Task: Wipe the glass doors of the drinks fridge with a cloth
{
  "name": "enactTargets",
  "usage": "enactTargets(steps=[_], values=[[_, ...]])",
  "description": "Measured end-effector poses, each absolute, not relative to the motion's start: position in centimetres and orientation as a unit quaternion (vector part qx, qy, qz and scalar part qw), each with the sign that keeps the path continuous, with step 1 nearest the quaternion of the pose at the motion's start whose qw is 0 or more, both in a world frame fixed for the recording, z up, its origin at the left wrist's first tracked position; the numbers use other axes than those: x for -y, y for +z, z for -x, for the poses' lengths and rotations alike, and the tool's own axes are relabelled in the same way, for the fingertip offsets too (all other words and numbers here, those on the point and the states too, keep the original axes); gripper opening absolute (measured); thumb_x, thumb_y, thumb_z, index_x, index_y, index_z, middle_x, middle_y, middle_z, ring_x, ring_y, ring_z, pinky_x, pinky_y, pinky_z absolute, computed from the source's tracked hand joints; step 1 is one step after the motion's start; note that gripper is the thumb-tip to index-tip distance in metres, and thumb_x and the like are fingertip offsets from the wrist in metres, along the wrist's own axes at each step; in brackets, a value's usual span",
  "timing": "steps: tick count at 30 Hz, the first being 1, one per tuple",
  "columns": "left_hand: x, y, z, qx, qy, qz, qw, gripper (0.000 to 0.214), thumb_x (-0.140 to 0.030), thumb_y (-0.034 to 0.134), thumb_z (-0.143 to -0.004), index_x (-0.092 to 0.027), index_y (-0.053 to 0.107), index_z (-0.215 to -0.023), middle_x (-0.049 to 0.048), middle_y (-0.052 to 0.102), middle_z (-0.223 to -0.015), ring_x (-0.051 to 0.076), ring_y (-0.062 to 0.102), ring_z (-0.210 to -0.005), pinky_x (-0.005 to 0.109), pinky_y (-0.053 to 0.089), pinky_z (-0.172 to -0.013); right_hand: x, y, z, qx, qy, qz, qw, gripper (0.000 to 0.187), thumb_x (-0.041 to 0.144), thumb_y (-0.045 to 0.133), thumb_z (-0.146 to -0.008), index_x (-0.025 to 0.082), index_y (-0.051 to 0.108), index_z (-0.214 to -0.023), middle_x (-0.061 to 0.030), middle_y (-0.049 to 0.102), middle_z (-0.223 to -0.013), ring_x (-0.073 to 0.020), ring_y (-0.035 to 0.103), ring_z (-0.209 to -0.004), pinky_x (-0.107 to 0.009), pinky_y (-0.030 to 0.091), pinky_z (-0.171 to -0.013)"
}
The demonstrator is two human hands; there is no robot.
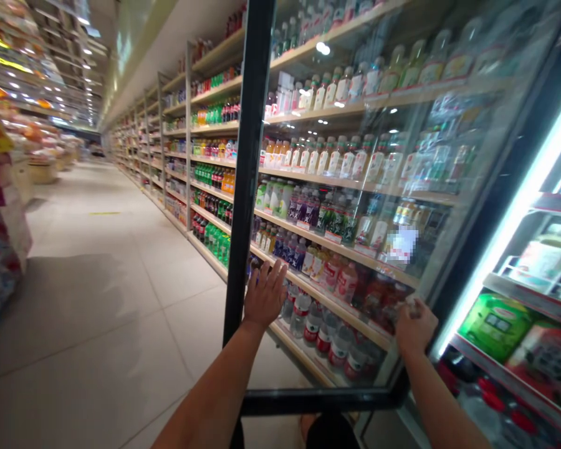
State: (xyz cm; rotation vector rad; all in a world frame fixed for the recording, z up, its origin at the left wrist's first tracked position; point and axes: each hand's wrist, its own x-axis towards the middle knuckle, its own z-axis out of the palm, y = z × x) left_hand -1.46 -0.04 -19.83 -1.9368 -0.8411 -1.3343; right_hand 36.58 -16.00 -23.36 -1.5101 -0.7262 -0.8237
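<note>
A glass cooler door (336, 218) in a black frame stands swung open in front of me. My left hand (263, 296) lies flat on the glass near the frame's left edge, fingers stretched and spread. My right hand (414, 324) is closed against the glass near the hinge side, by the lit cooler edge; whatever its fingers hold is hidden. Through the glass I see shelves of bottled drinks (327, 162).
The open cooler (518, 312) at right holds green and red packages on lit shelves. Long drink shelves (206, 174) run down the aisle's right side. A tiled floor (98, 299) stretches ahead; display stands (0, 206) line the left.
</note>
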Motion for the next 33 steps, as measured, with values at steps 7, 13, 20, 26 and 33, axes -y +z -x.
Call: enactTargets(steps=[7, 13, 20, 26, 33], values=[[0.3, -19.6, 1.5, 0.319, -0.496, 0.74, 0.323, 0.049, -0.032, 0.051, -0.101, -0.017, 0.053, -0.148, 0.0129, 0.054, -0.15, 0.03, 0.044, -0.145, 0.047, 0.018, -0.126, 14.9, -23.3, -30.2, 0.364, -0.359, 0.633, 0.581, 0.046, 0.047, 0.054, -0.092, 0.013, 0.066, -0.12, -0.0175, 0.062, -0.115, -0.0316, 0.053, -0.114, -0.051, 0.043, -0.101], [0.4, -19.5, 1.5, 0.311, -0.503, 0.736, 0.33, 0.047, -0.032, 0.05, -0.102, -0.016, 0.057, -0.145, 0.0133, 0.056, -0.148, 0.031, 0.045, -0.144, 0.047, 0.016, -0.126, 14.5, -21.5, -28.7, 0.372, -0.366, 0.627, 0.578, 0.039, 0.044, 0.059, -0.09, 0.014, 0.069, -0.114, -0.0149, 0.061, -0.112, -0.0286, 0.056, -0.109, -0.047, 0.047, -0.098], [0.3, -19.7, 1.6, 0.314, -0.503, 0.739, 0.32, 0.046, -0.034, 0.051, -0.102, -0.019, 0.057, -0.145, 0.0117, 0.056, -0.149, 0.029, 0.046, -0.144, 0.045, 0.012, -0.127, 12.9, -23.2, -22.6, 0.529, -0.429, 0.556, 0.476, 0.027, 0.031, 0.056, -0.095, 0.02, 0.068, -0.117, -0.0141, 0.063, -0.117, -0.0274, 0.059, -0.108, -0.048, 0.051, -0.093], [0.1, -19.8, 1.5, 0.31, -0.508, 0.741, 0.311, 0.05, -0.036, 0.052, -0.101, -0.021, 0.053, -0.148, 0.0104, 0.058, -0.147, 0.028, 0.045, -0.145, 0.044, 0.013, -0.127, 12.8, -22.4, -20.9, 0.593, -0.406, 0.54, 0.439, 0.023, 0.027, 0.057, -0.095, 0.025, 0.07, -0.113, -0.0104, 0.064, -0.118, -0.0243, 0.06, -0.106, -0.043, 0.053, -0.092], [0.4, -19.8, 1.6, 0.305, -0.512, 0.737, 0.32, 0.047, -0.034, 0.051, -0.101, -0.02, 0.056, -0.146, 0.0106, 0.059, -0.145, 0.028, 0.046, -0.143, 0.044, 0.015, -0.126, 11.7, -21.2, -18.7, 0.564, -0.45, 0.53, 0.446, 0.03, 0.022, 0.057, -0.096, 0.02, 0.064, -0.125, -0.0147, 0.062, -0.125, -0.028, 0.057, -0.116, -0.049, 0.05, -0.097]])
